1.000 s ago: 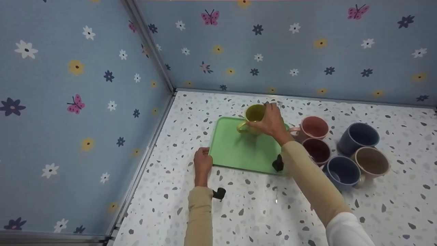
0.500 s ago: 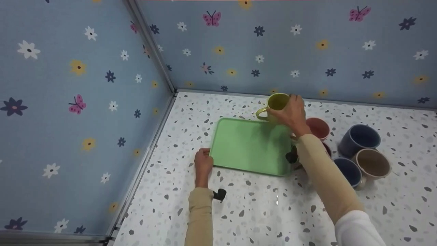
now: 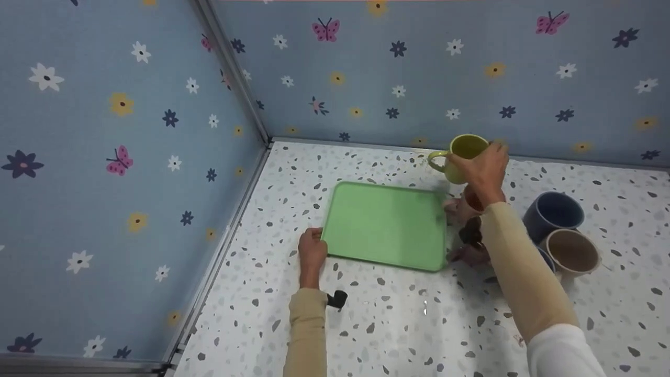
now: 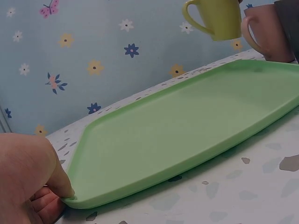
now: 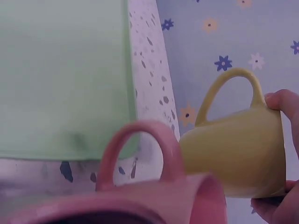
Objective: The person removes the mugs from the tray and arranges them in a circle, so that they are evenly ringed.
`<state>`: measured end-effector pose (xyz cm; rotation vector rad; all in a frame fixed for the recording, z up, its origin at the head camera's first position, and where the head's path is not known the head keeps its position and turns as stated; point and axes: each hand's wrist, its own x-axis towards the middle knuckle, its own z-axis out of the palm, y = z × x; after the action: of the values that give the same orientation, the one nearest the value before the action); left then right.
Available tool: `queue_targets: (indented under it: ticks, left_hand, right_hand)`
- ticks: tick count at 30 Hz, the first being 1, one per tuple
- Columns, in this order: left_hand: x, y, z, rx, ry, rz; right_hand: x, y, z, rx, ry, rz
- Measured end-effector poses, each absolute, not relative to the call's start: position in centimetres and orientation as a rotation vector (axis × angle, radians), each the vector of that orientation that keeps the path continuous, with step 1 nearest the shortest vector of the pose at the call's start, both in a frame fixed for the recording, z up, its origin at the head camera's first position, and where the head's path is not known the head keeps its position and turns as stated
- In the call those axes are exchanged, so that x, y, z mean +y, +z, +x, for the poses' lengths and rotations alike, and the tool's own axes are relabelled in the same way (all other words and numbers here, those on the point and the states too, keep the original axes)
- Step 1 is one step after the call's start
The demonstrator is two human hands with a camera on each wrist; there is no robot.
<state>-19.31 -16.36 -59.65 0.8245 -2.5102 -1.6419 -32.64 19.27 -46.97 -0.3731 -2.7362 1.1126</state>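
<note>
My right hand (image 3: 488,170) grips a yellow-green mug (image 3: 456,172) by its rim, above the table and behind the pink mug (image 3: 466,209). In the right wrist view, the thumb and fingers pinch the rim of the yellow mug (image 5: 233,151), whose handle points away from the hand. A flat green tray (image 3: 384,225) lies on the table with nothing on it. At its near left corner, my left hand (image 3: 312,254) pinches the edge. The left wrist view shows the thumb on the tray rim (image 4: 74,198) and the other fingers curled at its outer side.
Right of the tray, mugs stand close together: a blue mug (image 3: 539,222), a beige mug (image 3: 573,256), and a dark red mug (image 3: 473,255) and another blue one, both partly hidden by the right sleeve (image 3: 528,272). Flower-patterned walls (image 3: 429,68) border the speckled table behind and at left.
The right hand has lifted the yellow-green mug from the tray and carried it right and farther back, past the tray's edge. The left hand has stayed at the corner.
</note>
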Motion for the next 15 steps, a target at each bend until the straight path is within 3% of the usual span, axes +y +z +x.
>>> queue_targets:
  ticks: [15]
  left_hand:
    - [-16.4,-59.6,-19.2,-2.504,-1.664,0.825]
  right_hand:
    - [24.0,-47.6,-32.1,-2.735,1.131,-0.607]
